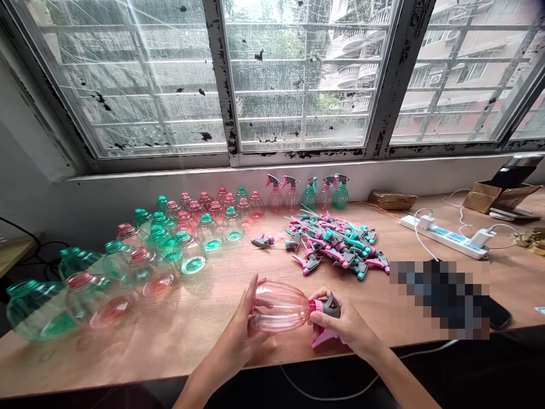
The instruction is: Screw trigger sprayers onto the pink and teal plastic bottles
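A clear pink spray bottle [279, 307] lies sideways between my hands, over the front part of the table. My left hand [247, 318] is wrapped round the bottle's base end. At its neck, my right hand [340, 324] grips a grey and pink trigger sprayer head [330, 307], fingers around the collar. The head sits on the bottle's mouth; whether it is fully tightened I cannot tell. Just beyond lies a heap of loose trigger sprayer heads [336, 241] in pink, green and grey.
Several open green and pink bottles [191, 253] stand to the left. Several bottles with sprayer heads [309, 196] line the wall below the window. On the right are a white power strip [445, 236], a dark phone [496, 312] and a cardboard box [483, 196]. The wooden table's [149, 355] front edge is close.
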### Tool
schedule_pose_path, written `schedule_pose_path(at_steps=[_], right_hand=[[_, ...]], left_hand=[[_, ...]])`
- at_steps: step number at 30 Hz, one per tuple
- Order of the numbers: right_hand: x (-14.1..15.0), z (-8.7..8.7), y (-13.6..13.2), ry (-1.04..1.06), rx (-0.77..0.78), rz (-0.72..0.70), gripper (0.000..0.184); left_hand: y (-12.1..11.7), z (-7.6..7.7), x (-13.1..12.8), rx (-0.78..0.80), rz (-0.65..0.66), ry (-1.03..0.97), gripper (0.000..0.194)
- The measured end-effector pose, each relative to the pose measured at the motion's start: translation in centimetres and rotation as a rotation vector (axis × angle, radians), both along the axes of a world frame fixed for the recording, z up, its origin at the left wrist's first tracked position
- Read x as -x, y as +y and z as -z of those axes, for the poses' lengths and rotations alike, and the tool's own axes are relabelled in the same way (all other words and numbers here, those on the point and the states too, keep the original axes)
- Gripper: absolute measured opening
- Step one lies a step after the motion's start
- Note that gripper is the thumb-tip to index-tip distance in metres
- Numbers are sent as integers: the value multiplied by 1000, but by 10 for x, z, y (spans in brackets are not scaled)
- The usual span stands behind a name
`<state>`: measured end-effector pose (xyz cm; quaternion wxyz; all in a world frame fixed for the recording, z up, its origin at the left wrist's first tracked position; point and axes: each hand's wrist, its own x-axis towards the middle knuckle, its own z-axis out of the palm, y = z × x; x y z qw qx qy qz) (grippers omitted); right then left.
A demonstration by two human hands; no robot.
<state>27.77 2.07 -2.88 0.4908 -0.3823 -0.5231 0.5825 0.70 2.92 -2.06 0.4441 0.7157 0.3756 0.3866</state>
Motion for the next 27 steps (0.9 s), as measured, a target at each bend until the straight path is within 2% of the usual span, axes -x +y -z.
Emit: schedule_pose_path(at_steps=[4, 9, 15, 21, 27], right_hand=[[0, 0, -1, -1, 19, -10, 47], [-1, 1, -1, 16, 20, -21, 44], [1, 0, 0, 33, 13, -7, 45], [2, -3, -1, 30, 21, -10, 48], [0, -4, 0, 8, 15, 2, 46]], left_hand=[[-3, -6, 2, 2, 38, 23, 118], [-6, -10, 2, 8, 53, 36, 105], [-2, -5, 1, -72, 24, 48, 96], [-4, -6, 3, 11, 63, 19, 113], [-8, -13, 2, 57, 90, -18, 103]])
